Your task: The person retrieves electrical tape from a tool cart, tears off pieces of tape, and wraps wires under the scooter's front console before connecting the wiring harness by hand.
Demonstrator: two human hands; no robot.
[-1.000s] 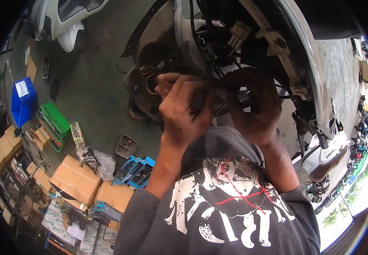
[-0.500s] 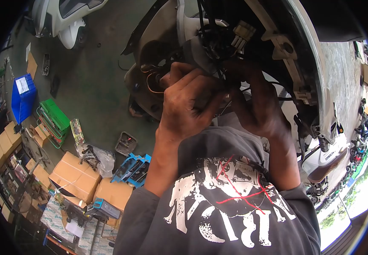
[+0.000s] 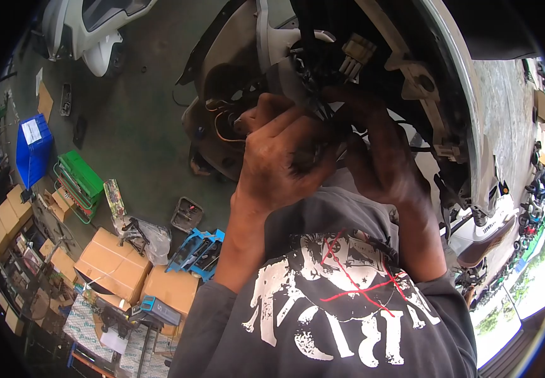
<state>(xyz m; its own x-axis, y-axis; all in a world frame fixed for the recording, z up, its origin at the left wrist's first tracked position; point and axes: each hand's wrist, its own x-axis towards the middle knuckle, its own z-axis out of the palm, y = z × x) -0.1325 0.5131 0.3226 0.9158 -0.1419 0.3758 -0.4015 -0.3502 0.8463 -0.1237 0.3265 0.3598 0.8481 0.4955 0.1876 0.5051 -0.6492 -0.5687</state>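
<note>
My left hand is closed, its fingers curled and its thumb reaching toward the other hand. Facing it, my right hand is bent with its fingers pressed together in shadow. Black wires run down between the fingers of both hands; the exact grip point is hidden. Just above the right hand is a pale multi-pin connector. Orange wires stick out left of my left hand. All this lies inside the opened front of a scooter body, with a pale panel edge on the right.
Another white scooter stands at upper left. Along the left are a blue bin, a green crate, cardboard boxes, a black tray and a blue tool case. Several vehicles line the far right.
Both hands stay together at the wires, with only small finger shifts. My left thumb has moved slightly closer to my right hand. The view has shifted a little.
</note>
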